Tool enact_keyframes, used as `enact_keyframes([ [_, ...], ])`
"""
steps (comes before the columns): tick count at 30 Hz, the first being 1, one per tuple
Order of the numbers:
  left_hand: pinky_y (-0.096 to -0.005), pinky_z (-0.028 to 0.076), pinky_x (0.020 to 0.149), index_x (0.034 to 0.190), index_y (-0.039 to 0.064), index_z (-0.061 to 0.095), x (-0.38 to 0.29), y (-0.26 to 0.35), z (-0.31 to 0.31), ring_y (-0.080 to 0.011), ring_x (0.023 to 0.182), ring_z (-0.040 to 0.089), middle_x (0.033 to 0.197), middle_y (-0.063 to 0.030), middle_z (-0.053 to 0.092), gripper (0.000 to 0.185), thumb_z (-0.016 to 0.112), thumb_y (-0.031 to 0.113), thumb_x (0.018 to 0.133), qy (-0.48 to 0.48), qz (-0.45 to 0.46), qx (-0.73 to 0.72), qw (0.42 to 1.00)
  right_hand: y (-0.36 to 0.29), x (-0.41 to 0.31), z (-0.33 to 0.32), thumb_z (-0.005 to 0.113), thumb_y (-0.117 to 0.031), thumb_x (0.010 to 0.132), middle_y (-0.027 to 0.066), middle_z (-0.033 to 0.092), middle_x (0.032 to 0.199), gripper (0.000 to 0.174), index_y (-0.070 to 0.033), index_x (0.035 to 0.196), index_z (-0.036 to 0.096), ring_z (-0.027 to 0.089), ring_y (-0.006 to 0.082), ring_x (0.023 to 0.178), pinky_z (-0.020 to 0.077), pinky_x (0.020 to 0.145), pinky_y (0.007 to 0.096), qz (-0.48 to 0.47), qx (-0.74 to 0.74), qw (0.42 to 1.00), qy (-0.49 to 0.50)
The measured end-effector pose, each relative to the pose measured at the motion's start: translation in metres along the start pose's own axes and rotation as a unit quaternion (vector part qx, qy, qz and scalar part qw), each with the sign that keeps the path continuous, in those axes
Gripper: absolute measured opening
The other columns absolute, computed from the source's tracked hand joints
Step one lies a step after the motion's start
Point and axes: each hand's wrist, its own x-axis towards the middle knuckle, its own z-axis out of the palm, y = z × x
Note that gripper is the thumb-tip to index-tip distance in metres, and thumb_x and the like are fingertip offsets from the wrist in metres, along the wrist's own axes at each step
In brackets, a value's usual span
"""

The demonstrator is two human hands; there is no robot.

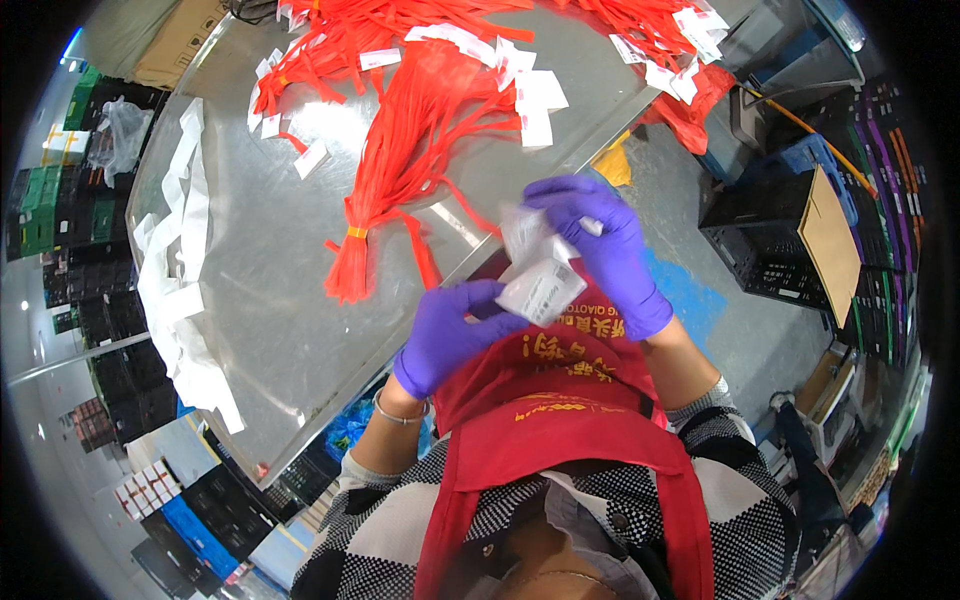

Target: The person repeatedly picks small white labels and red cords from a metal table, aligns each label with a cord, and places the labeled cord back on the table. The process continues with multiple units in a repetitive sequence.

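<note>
In a purple glove, my left hand (457, 330) pinches a printed white label (544, 291) between thumb and fingers, in front of my red apron. My right hand (600, 244), gloved alike, is bent over a strip of white labels (523, 234) that is blurred; a scrap of white shows at its fingertips. The two pieces overlap, and whether they are joined I cannot tell. Just beyond my hands, a bundle of flat red ties (397, 157) lies on the metal table (262, 300), bound near one end by a yellow band (357, 232). White tags (534, 112) hang from its loose ends.
More tagged red ties (337, 37) are heaped at the table's far side. A crumpled white label strip (176, 300) lies along the left edge. Right of the table, a black crate (757, 240) holds cardboard. Stacked crates (112, 300) stand left; another person's leg (799, 442) shows lower right.
</note>
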Motion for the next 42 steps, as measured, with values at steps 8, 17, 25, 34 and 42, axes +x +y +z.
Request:
enact_keyframes([
  [8,-0.0317,0.052,0.067,0.125,0.016,0.070,-0.048,0.040,0.001,-0.0254,0.072,0.065,0.085,-0.0062,0.069,0.045,0.080,0.021,0.081,-0.246,0.295,0.042,0.923,0.020,-0.038,0.039,0.068,-0.003,0.081,0.0105,0.070,0.094,0.027,-0.008,0.108,0.073,0.067,0.0275,0.088,0.0526,0.077,0.0367,-0.046,0.068,0.983,-0.166],
  [17,-0.0320,0.052,0.094,0.126,0.004,0.067,0.018,-0.004,0.016,-0.0164,0.107,0.064,0.114,-0.0063,0.071,0.038,0.069,0.003,0.087,-0.233,0.127,-0.222,0.938,0.093,-0.075,0.021,0.069,-0.005,0.082,0.0109,0.068,0.105,0.045,-0.007,0.126,0.060,0.066,0.0238,0.092,0.0512,0.081,0.0343,-0.042,-0.045,0.914,-0.402],
  [25,-0.0308,0.048,0.101,0.134,0.002,0.060,0.041,-0.008,0.012,-0.0153,0.117,0.060,0.130,-0.0080,0.064,0.044,0.058,-0.003,0.090,-0.160,0.039,-0.283,0.945,0.048,0.040,-0.058,0.073,-0.029,0.089,0.0045,0.068,0.098,0.023,-0.006,0.095,0.073,0.064,0.0131,0.089,0.0511,0.079,0.0312,0.159,-0.058,0.985,-0.017],
  [34,-0.0291,0.051,0.094,0.135,0.001,0.058,0.036,0.004,0.008,-0.0126,0.105,0.063,0.123,-0.0069,0.066,0.044,0.058,-0.003,0.091,0.066,0.000,-0.413,0.908,0.059,0.091,0.002,0.081,-0.042,0.071,0.0060,0.061,0.108,0.046,-0.012,0.104,0.069,0.054,0.0287,0.108,0.0401,0.091,0.0432,-0.004,-0.552,0.829,0.089],
  [42,-0.0214,0.048,0.078,0.126,0.003,0.066,0.040,-0.010,-0.002,-0.0049,0.084,0.057,0.102,0.0012,0.067,0.033,0.060,0.002,0.094,0.167,-0.057,-0.416,0.892,0.051,0.044,-0.015,0.071,-0.010,0.085,0.0059,0.073,0.098,0.018,-0.009,0.102,0.076,0.066,0.0249,0.090,0.0521,0.079,0.0361,-0.101,-0.357,0.921,0.118],
])
